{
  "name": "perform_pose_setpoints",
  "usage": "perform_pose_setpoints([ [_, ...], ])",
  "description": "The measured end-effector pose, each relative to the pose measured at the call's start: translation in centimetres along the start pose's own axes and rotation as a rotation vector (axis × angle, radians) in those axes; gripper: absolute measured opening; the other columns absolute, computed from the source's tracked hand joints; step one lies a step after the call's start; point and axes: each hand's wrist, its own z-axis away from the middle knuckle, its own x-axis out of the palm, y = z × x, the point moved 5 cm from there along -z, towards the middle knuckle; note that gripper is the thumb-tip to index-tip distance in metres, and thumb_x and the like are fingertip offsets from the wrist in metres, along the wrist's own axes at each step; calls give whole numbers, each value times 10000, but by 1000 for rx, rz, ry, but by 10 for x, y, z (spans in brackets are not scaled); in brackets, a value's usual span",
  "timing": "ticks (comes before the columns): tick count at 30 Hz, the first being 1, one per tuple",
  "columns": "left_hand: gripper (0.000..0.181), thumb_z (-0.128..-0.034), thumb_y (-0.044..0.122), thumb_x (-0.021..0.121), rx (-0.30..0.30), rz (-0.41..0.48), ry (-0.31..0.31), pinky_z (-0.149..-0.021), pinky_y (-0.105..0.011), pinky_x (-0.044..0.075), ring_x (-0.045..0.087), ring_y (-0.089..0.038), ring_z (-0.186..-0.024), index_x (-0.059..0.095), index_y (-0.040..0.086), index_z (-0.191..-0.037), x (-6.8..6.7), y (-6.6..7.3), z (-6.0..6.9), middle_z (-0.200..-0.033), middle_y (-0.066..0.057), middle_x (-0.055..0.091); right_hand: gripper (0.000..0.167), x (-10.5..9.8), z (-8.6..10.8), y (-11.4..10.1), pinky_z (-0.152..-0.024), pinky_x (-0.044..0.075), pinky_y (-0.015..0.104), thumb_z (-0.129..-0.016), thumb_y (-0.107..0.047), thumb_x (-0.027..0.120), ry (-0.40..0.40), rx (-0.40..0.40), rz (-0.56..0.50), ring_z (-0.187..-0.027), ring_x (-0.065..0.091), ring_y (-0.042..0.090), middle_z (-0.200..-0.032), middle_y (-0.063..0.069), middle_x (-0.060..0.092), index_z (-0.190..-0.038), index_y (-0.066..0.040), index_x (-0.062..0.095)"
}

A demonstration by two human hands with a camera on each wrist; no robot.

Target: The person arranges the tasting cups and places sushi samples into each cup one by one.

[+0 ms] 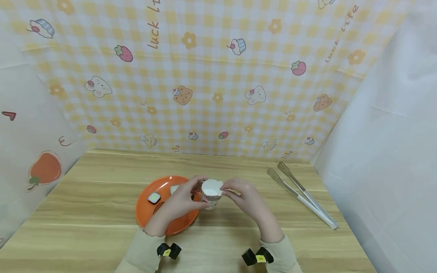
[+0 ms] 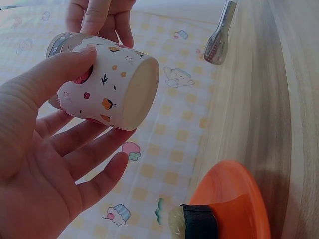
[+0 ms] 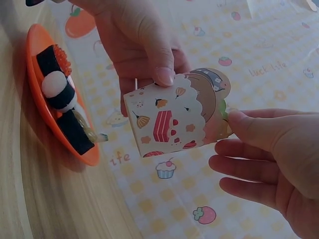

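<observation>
A small paper baking cup (image 1: 212, 197) with a scalloped rim and a cake-and-flower print is held above the wooden table, its white inside visible in the head view. My left hand (image 1: 181, 201) grips its side, thumb on one face and fingers round the other. At the rim, my right hand (image 1: 244, 195) pinches the edge between thumb and index finger, the remaining fingers loosely bent, as the right wrist view shows. In the left wrist view the pale base of the cup (image 2: 107, 82) faces right.
Below my left forearm sits an orange plate (image 1: 144, 212) with several toy-like sushi pieces, including a black-wrapped one (image 3: 59, 92). Metal tongs (image 1: 312, 204) lie at the table's right. A yellow checked cloth (image 1: 211, 117) hangs behind, with white sheets at the sides.
</observation>
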Motion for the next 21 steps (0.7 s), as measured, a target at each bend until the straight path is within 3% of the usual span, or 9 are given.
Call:
perform_pose_setpoints([
  [10, 726, -792, 215, 804, 18, -13, -8, -897, -504, 466, 579, -213, -1064, 428, 91, -1400, 0, 1, 0, -1213, -19, 590, 118, -1, 0, -2, -748, 537, 254, -816, -17, 726, 23, -29, 2, -887, 647, 149, -979, 15, 680, -922, -68, 719],
  [21, 699, -784, 188, 811, 34, 18, -12, -902, -511, 463, 582, -204, -1063, 454, 140, -1383, 1, 3, 0, -1216, 3, 594, 143, -5, 0, -6, -766, 531, 241, -795, 4, 741, 69, -86, 43, -893, 650, 177, -981, 43, 676, -915, -69, 714],
])
